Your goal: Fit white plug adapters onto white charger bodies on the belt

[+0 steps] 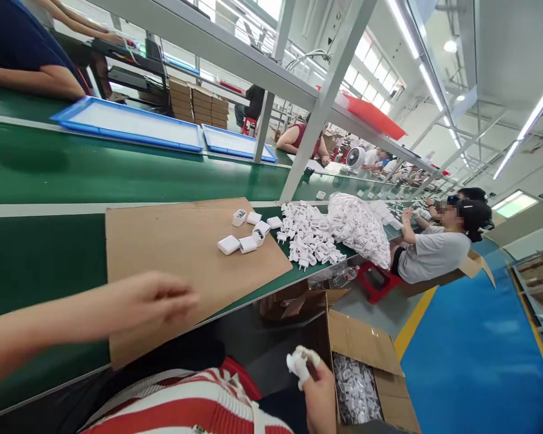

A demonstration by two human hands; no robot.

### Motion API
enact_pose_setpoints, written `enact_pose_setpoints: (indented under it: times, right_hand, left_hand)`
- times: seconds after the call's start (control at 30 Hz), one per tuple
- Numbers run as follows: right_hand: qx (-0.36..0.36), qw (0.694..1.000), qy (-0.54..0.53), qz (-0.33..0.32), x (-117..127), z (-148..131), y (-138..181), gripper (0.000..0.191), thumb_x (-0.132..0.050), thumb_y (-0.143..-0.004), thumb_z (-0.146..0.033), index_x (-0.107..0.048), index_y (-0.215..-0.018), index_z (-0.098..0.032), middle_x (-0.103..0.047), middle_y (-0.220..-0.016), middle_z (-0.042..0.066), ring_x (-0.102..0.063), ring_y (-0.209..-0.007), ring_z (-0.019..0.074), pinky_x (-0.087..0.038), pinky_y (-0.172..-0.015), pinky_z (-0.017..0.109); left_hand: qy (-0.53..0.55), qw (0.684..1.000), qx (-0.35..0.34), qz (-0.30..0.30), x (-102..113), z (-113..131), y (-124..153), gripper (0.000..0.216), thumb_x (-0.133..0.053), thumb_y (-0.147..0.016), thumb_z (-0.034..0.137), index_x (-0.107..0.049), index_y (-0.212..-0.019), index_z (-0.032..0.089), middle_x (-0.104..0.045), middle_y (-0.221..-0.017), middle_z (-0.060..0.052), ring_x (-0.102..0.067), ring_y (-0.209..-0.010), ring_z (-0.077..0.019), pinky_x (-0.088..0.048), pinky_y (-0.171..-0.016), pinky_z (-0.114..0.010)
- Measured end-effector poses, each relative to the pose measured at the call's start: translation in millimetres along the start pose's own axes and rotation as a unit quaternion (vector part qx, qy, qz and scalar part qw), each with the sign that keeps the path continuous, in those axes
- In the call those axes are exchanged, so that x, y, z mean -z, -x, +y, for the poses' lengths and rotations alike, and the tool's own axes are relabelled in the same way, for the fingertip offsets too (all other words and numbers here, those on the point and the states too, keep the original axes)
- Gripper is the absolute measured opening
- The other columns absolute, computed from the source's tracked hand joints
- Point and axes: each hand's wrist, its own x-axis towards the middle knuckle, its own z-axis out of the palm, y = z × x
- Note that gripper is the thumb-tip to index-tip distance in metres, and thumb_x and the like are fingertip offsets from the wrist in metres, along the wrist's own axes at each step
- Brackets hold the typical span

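Observation:
My left hand (156, 299) hovers over the near part of a brown cardboard sheet (181, 253) on the green bench. It is blurred by motion and its fingers look curled. Low by my lap, my right hand (314, 383) is closed on a few small white plastic parts (298, 361), just beside an open carton (366, 367) filled with more white parts. Several white charger bodies (248, 235) lie on the far end of the cardboard. Beyond them sits a heap of small white plug parts (310, 235).
A clear bag of white parts (359, 226) lies past the heap. Two blue trays (127, 123) rest across the green conveyor (72, 169). A seated person (434, 247) works to the right on a red stool. Metal frame posts (321, 102) rise from the bench.

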Motion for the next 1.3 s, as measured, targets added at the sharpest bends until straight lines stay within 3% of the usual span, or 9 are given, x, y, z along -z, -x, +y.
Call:
enact_pose_setpoints:
  times: [0.03, 0.13, 0.33, 0.5, 0.7, 0.83, 1.03, 1.13, 1.3]
  right_hand:
    - [0.011, 0.999, -0.023, -0.024, -16.5, -12.9, -9.9, 0.047, -0.098, -0.054, -0.05, -0.085, -0.088, -0.021, -0.081, -0.092, 0.008, -0.075, -0.088, 0.0261, -0.063, -0.079, 0.036]
    - [0.033, 0.995, -0.061, -0.064, -68.0, -59.1, -31.7, 0.043, -0.098, -0.053, -0.041, -0.084, -0.087, -0.019, -0.078, -0.079, 0.006, -0.066, -0.065, 0.0163, -0.054, -0.056, 0.026]
    - [0.005, 0.983, -0.156, -0.097, -155.2, -120.6, -59.5, 0.049, -0.099, -0.05, -0.043, -0.078, -0.087, -0.02, -0.078, -0.081, 0.003, -0.068, -0.063, 0.0159, -0.05, -0.047, 0.023]
    - [-0.043, 0.972, -0.166, -0.158, -192.5, -126.4, -72.7, 0.053, -0.101, -0.048, -0.041, -0.077, -0.09, -0.021, -0.079, -0.087, 0.002, -0.074, -0.07, 0.0168, -0.053, -0.052, 0.021]
    - [-0.003, 0.981, -0.095, -0.171, -216.2, -122.6, -83.3, 0.047, -0.098, -0.052, -0.045, -0.077, -0.087, -0.021, -0.079, -0.087, 0.003, -0.068, -0.068, 0.0132, -0.047, -0.052, 0.019]
    - [0.144, 0.978, 0.057, -0.141, -226.4, -119.6, -89.8, 0.038, -0.09, -0.067, -0.044, -0.079, -0.095, -0.02, -0.077, -0.087, 0.003, -0.065, -0.07, 0.0139, -0.05, -0.057, 0.023]
    - [0.351, 0.894, 0.217, -0.175, -237.2, -125.8, -100.6, 0.022, -0.072, -0.087, -0.031, -0.08, -0.105, -0.022, -0.075, -0.102, 0.006, -0.068, -0.087, 0.0173, -0.057, -0.077, 0.029]
    - [0.364, 0.88, 0.249, -0.179, -244.5, -130.6, -105.3, 0.022, -0.07, -0.088, -0.032, -0.079, -0.105, -0.021, -0.075, -0.102, 0.007, -0.069, -0.087, 0.018, -0.058, -0.078, 0.03]
    - [0.248, 0.932, 0.176, -0.195, -258.4, -126.6, -105.7, 0.031, -0.076, -0.082, -0.041, -0.078, -0.105, -0.021, -0.079, -0.101, 0.006, -0.073, -0.091, 0.0202, -0.06, -0.085, 0.034]
  left_hand:
    - [-0.012, 0.998, -0.031, -0.055, 5.7, 2.5, -18.9, 0.055, -0.052, -0.092, 0.071, -0.075, -0.091, 0.021, -0.072, -0.085, -0.005, -0.065, -0.081, -0.026, -0.049, -0.074, -0.034]
    - [-0.106, 0.992, -0.027, 0.065, 11.7, 11.8, -84.1, 0.054, -0.037, -0.101, 0.055, -0.07, -0.117, 0.015, -0.071, -0.12, -0.015, -0.062, -0.108, -0.0326, -0.047, -0.094, -0.041]
    - [-0.163, 0.987, -0.01, 0.007, -3.2, 0.3, -155.9, 0.032, -0.05, -0.093, 0.041, -0.067, -0.085, 0.015, -0.069, -0.119, -0.024, -0.058, -0.122, -0.0408, -0.042, -0.106, -0.05]
    - [0.046, 0.999, 0.009, 0.003, -8.0, -25.0, -145.4, 0.035, -0.066, -0.075, 0.043, -0.065, -0.102, 0.022, -0.075, -0.107, -0.009, -0.069, -0.103, -0.0332, -0.054, -0.09, -0.042]
    - [0.303, 0.951, -0.043, 0.046, -19.4, -51.1, -102.7, 0.059, -0.074, -0.074, 0.064, -0.061, -0.112, 0.021, -0.075, -0.114, -0.008, -0.07, -0.105, -0.0288, -0.056, -0.098, -0.043]
    - [0.24, 0.966, -0.058, 0.08, -20.3, -64.4, -90.5, 0.053, -0.069, -0.081, 0.067, -0.065, -0.104, 0.02, -0.072, -0.106, -0.009, -0.067, -0.099, -0.0276, -0.057, -0.093, -0.043]
    - [0.154, 0.975, -0.126, 0.097, -16.8, -81.3, -101.7, 0.058, -0.072, -0.078, 0.069, -0.072, -0.112, 0.021, -0.073, -0.107, -0.01, -0.061, -0.108, -0.0307, -0.052, -0.098, -0.042]
    - [0.15, 0.975, -0.154, 0.065, -10.3, -86.4, -108.0, 0.046, -0.065, -0.086, 0.061, -0.075, -0.109, 0.022, -0.074, -0.105, -0.008, -0.062, -0.103, -0.0294, -0.05, -0.097, -0.042]
    - [0.151, 0.972, -0.181, -0.016, 1.0, -89.4, -108.2, 0.051, -0.068, -0.083, 0.062, -0.072, -0.116, 0.022, -0.069, -0.117, -0.01, -0.058, -0.118, -0.0314, -0.047, -0.104, -0.042]
